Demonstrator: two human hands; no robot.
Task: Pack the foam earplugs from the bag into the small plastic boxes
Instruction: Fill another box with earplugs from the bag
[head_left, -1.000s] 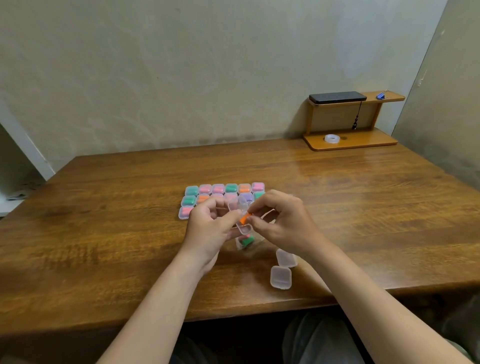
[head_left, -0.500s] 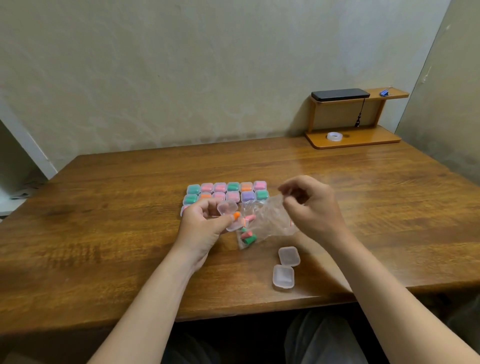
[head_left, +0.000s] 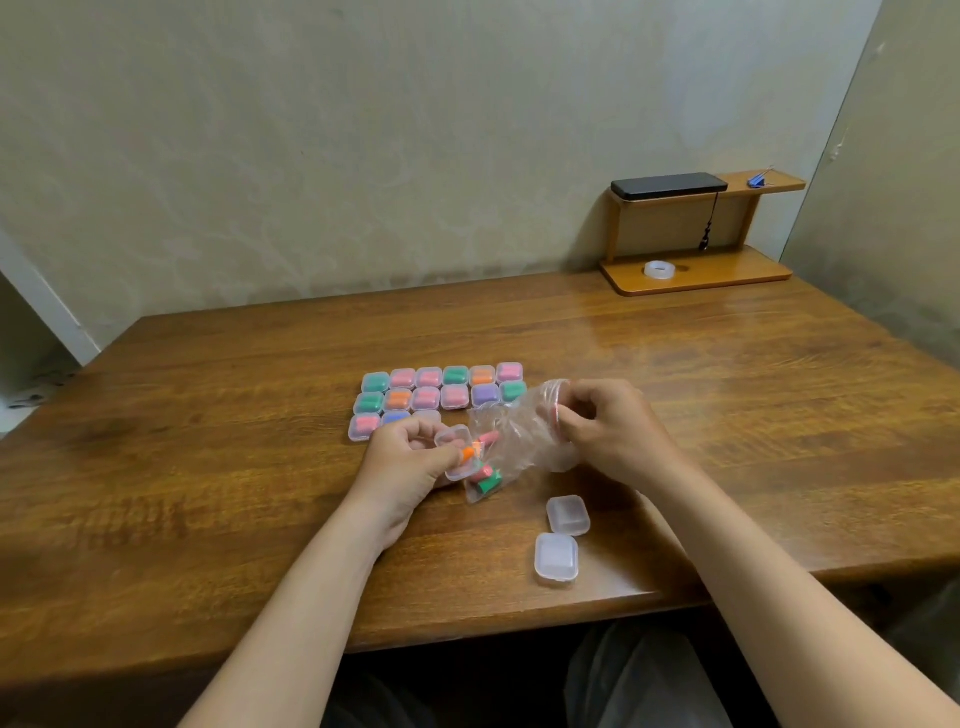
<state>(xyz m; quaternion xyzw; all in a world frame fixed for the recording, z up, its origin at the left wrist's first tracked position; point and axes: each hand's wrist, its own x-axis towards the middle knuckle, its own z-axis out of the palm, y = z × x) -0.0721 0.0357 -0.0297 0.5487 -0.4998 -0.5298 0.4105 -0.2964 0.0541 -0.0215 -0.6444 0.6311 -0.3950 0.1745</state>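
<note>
**Right hand returns to the bag**

Left hand (head_left: 410, 457) grips an open box (head_left: 458, 453) holding 1 orange earplug (head_left: 469, 453). Right hand (head_left: 608, 431), withdrawn from the box, now pinches the bag (head_left: 519, 441) mouth; a 2nd plug likely follows.

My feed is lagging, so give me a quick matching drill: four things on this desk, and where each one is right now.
Things:
1. open box
2. bag
3. tape roll
4. two empty boxes

Places:
a. on the shelf's base
b. in the left hand
c. near the desk's front edge
d. mouth pinched by the right hand

Pairs: 1-b, 2-d, 3-a, 4-c
</note>
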